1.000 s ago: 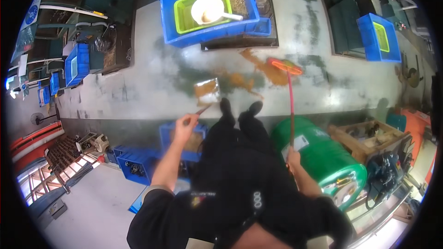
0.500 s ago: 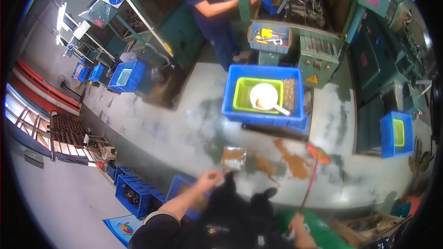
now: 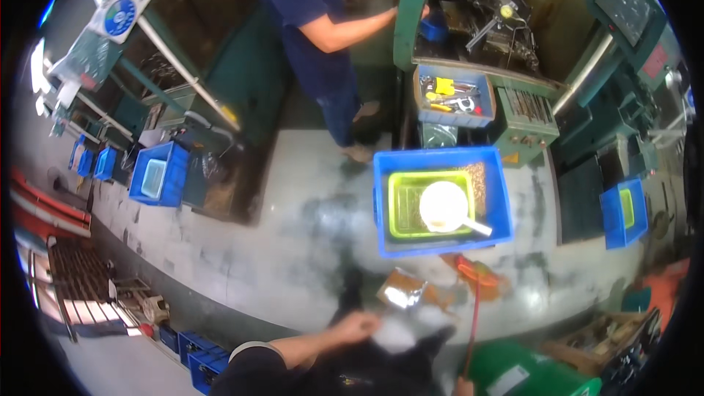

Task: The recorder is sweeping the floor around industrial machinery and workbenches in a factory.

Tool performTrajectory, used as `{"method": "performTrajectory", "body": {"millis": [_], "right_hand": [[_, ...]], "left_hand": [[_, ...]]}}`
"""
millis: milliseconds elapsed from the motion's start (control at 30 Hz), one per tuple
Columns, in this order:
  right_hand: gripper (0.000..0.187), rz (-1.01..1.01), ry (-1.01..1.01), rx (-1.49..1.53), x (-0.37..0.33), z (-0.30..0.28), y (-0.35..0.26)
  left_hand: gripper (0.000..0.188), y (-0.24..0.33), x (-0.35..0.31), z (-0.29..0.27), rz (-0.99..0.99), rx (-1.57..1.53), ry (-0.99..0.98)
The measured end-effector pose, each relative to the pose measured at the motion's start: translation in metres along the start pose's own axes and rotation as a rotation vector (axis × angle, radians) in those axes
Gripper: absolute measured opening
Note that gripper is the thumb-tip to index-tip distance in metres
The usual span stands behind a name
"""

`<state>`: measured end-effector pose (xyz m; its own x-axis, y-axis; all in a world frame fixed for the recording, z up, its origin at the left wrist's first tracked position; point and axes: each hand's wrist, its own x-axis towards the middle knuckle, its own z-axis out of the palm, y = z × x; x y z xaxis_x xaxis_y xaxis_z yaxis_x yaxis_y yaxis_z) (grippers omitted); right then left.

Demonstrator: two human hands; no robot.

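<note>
1. Orange-headed broom with a long red stick (image 3: 478, 273) slants across the right of centre, its head down on the floor against brown powder (image 3: 440, 297).
2. Right hand (image 3: 463, 387), partly cut off by the lower edge, is clamped around the stick's lower visible part.
3. Left hand (image 3: 358, 326) has its fingers curled together; I cannot tell whether they close on anything.
4. Just beyond it, a flat, silvery rectangular pan (image 3: 403, 291) lies on the floor, left of the broom head, brown powder beside it.
5. Further out stands a large blue plastic crate (image 3: 440, 249), containing a lime-green plastic basket (image 3: 405, 229) with a round white ladle (image 3: 444, 207) in it.
6. Near the right hand is a green drum (image 3: 539, 374).
7. At upper left of centre, a co-worker in a dark blue shirt (image 3: 304, 29) reaches toward a green machine (image 3: 416, 7).
</note>
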<state>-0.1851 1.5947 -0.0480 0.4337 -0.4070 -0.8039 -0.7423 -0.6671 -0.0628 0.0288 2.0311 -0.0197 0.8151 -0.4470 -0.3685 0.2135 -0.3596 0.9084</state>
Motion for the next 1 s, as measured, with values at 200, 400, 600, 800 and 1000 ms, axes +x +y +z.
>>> {"method": "performTrajectory", "body": {"millis": [200,400,600,800,1000], "right_hand": [[0.035,0.284,0.009,0.17,0.02,0.042,-0.038],[0.044,0.288,-0.122,0.037,-0.035,-0.021,-0.149],[0.037,0.074,-0.192,-0.235,-0.019,0.0,-0.106],[0.033,0.19,0.055,0.107,-0.04,0.044,-0.113],[0.048,0.322,0.067,0.469,-0.054,0.068,-0.164]], "left_hand": [[0.015,-0.008,0.018,-0.055,0.111,-0.036,-0.239],[0.017,-0.005,0.025,-0.088,0.147,-0.031,-0.338],[0.013,0.01,0.039,-0.094,0.189,-0.027,-0.38],[0.012,0.02,0.046,-0.085,0.225,0.003,-0.485],[0.01,0.027,0.045,-0.07,0.288,0.028,-0.527]]}}
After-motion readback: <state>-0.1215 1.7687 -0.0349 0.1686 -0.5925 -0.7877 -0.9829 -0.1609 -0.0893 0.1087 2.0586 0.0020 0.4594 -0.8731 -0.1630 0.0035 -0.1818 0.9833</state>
